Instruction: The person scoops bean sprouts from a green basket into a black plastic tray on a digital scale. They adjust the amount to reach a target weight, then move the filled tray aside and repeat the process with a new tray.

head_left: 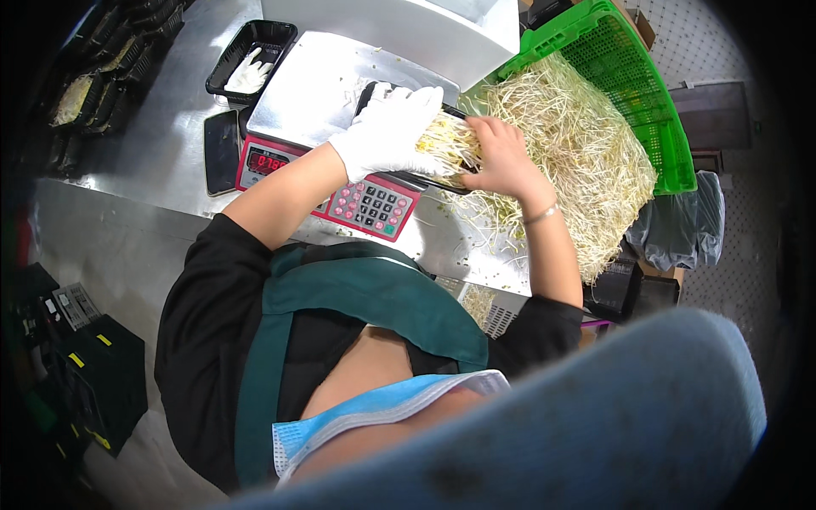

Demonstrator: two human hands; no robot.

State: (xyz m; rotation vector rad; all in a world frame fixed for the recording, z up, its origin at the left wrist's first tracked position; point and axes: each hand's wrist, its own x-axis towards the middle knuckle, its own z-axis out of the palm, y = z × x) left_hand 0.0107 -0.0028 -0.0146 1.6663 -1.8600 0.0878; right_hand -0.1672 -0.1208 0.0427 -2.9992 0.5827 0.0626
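My left hand (389, 134), in a white glove, curves over the left part of a black plastic tray (368, 93) filled with bean sprouts (449, 143). Its fingers reach the far side, and the thumb lies along the near side. At the tray's right end my bare right hand (507, 161) is closed on the rim, the thumb near and the fingers far. The tray is over the right part of the metal plate (308, 89) of a red digital scale (374, 204). The hands hide much of the tray, and I cannot tell whether it rests on the plate.
A big heap of sprouts (578, 153) spills from a green crate (671, 144) on the right. To the left lie a black tray (218, 76) holding a white glove (249, 73) and a dark phone (222, 153). Filled black trays (78, 100) stand far left. A white box (408, 38) stands behind.
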